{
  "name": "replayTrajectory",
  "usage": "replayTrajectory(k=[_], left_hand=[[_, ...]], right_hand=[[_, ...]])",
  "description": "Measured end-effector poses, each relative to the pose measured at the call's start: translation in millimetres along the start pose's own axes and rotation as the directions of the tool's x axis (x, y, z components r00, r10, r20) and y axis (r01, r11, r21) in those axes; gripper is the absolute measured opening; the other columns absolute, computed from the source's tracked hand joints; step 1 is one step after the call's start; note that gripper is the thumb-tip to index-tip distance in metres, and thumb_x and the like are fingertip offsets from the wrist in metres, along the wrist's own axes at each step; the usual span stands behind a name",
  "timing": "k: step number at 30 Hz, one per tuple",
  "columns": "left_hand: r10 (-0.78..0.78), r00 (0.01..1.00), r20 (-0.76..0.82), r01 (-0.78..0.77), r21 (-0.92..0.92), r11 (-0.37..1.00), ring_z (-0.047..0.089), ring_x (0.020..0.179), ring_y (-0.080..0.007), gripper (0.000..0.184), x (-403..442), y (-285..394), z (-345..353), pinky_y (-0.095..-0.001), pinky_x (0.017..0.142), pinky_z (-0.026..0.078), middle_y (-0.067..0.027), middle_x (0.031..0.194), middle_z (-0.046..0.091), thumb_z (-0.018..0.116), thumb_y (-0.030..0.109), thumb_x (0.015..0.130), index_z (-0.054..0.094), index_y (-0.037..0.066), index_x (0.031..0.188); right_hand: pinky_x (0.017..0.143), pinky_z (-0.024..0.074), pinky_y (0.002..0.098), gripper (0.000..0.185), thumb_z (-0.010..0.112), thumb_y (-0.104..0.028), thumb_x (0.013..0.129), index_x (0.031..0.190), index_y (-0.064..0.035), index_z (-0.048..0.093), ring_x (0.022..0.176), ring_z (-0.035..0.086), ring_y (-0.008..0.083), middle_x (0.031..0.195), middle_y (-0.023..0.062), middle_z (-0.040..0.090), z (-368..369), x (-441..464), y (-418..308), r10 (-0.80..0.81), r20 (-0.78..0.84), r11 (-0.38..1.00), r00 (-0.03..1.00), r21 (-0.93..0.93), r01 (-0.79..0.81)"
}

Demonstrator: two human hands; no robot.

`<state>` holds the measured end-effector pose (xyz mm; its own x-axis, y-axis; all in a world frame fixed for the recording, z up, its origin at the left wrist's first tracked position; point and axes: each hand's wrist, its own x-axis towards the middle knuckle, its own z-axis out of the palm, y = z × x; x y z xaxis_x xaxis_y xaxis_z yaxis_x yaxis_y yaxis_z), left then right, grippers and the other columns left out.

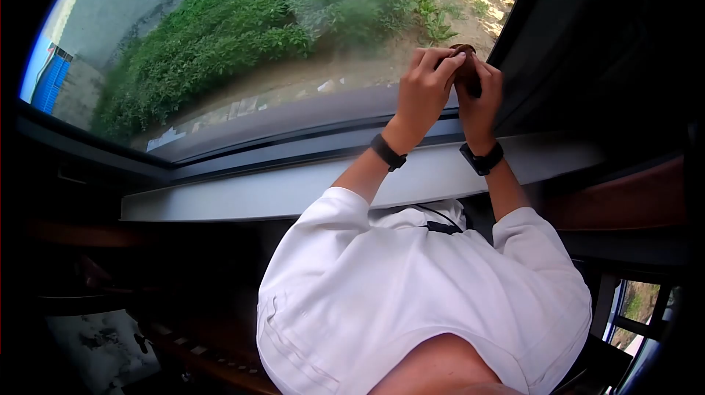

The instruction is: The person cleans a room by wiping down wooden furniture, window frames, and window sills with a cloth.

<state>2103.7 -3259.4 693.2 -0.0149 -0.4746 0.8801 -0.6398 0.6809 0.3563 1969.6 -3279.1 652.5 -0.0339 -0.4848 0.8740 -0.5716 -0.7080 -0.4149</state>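
Both of my hands are raised together in front of the window glass, near its right edge. My left hand (426, 90) pinches the upper left side of a small dark reddish-brown object (468, 75). On the object's right side, the fingers of my right hand (485, 94) are closed around it. What exactly the object is cannot be made out, as the fingers cover much of it. A black band (388, 153) circles my left wrist, and another black band (482, 158) is on my right wrist.
A pale window sill (294, 188) runs below my forearms. The window frame (264, 147) lies just beyond it, with green bushes (220, 42) outside. Dark shelving is at the lower left, and a dark reddish-brown surface (624, 197) is at the right.
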Motion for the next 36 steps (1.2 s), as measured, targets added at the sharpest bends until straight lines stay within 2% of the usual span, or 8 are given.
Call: replayTrajectory(k=[3,7,8,15,21,25,30,36], left_hand=[[-0.087,0.994,0.073,0.086,0.01,0.996,0.062,0.098,-0.032,0.038,-38.8,-13.9,0.0,-0.0406,0.082,0.054,-0.0095,0.109,0.067,0.075,-0.003,0.076,0.071,0.01,0.111],[-0.167,0.982,0.086,0.164,0.034,0.986,0.064,0.1,-0.0338,0.039,-64.8,-29.1,-23.9,-0.04,0.082,0.054,-0.0113,0.11,0.067,0.074,-0.004,0.079,0.068,0.008,0.115],[-0.163,0.986,0.044,0.161,0.053,0.986,0.063,0.098,-0.0314,0.035,-65.9,-32.9,-28.1,-0.0401,0.079,0.055,-0.0069,0.11,0.066,0.074,-0.002,0.079,0.07,0.01,0.111],[-0.094,0.978,-0.186,0.119,0.13,0.984,0.066,0.1,-0.0307,0.044,-21.5,-19.9,-59.5,-0.0381,0.082,0.056,-0.0104,0.113,0.068,0.074,-0.009,0.076,0.07,0.009,0.115],[-0.021,0.965,-0.261,0.039,0.063,0.997,0.065,0.1,-0.0301,0.042,45.8,1.3,-53.0,-0.0375,0.084,0.056,-0.0093,0.11,0.07,0.074,-0.009,0.075,0.072,0.01,0.113],[0.069,0.978,-0.199,-0.067,0.018,0.998,0.061,0.098,-0.0297,0.037,49.3,1.9,-22.7,-0.0383,0.081,0.054,-0.0062,0.11,0.067,0.072,-0.005,0.077,0.071,0.009,0.111],[-0.049,0.998,-0.036,0.047,-0.058,0.997,0.062,0.099,-0.032,0.041,-1.6,-8.6,-4.3,-0.0405,0.083,0.052,-0.0088,0.109,0.067,0.074,-0.007,0.074,0.071,0.01,0.112],[-0.172,0.984,0.046,0.173,-0.019,0.985,0.063,0.098,-0.0319,0.042,-70.8,-34.0,-9.1,-0.0396,0.082,0.054,-0.0094,0.109,0.067,0.074,-0.007,0.074,0.071,0.01,0.112]], right_hand=[[0.087,0.0522,0.0375,0.058,0.079,0.007,0.073,0.127,-0.0061,0.064,0.102,0.061,0.0307,0.113,0.011,0.063,5.7,-32.1,5.6,0.034,0.103,0.999,0.994,0.0,-0.034],[0.086,0.0541,0.0393,0.059,0.079,0.007,0.068,0.123,-0.0084,0.067,0.103,0.061,0.0317,0.111,0.0107,0.064,29.0,-45.2,-11.7,0.03,0.129,0.999,0.991,0.033,-0.035],[0.084,0.0539,0.039,0.059,0.079,0.008,0.067,0.123,-0.0092,0.068,0.1,0.061,0.0323,0.11,0.0102,0.064,33.1,-43.0,-16.8,0.024,0.134,0.998,0.991,0.06,-0.032],[0.079,0.0531,0.0388,0.062,0.078,0.009,0.066,0.124,-0.0099,0.069,0.095,0.06,0.0308,0.108,0.009,0.064,42.2,17.2,-54.7,-0.126,0.057,0.977,0.99,0.178,0.114],[0.079,0.0545,0.0349,0.063,0.079,0.01,0.068,0.127,-0.009,0.068,0.096,0.061,0.0274,0.108,0.0091,0.064,25.1,73.5,-59.3,-0.136,-0.065,0.971,0.989,0.188,0.146],[0.078,0.0544,0.0334,0.059,0.081,0.008,0.074,0.13,-0.0068,0.066,0.099,0.062,0.0261,0.113,0.0105,0.062,14.7,60.8,-35.6,-0.096,-0.124,0.987,0.988,0.114,0.11],[0.081,0.0528,0.0352,0.056,0.079,0.009,0.074,0.127,-0.0055,0.064,0.099,0.061,0.0284,0.114,0.0118,0.061,11.6,5.0,-8.2,0.0,-0.007,1.0,1.0,0.005,0.0],[0.084,0.0532,0.0381,0.056,0.079,0.009,0.069,0.121,-0.0066,0.066,0.101,0.061,0.031,0.111,0.0113,0.063,33.7,-59.2,2.6,0.073,0.1,0.997,0.992,0.03,-0.076]])
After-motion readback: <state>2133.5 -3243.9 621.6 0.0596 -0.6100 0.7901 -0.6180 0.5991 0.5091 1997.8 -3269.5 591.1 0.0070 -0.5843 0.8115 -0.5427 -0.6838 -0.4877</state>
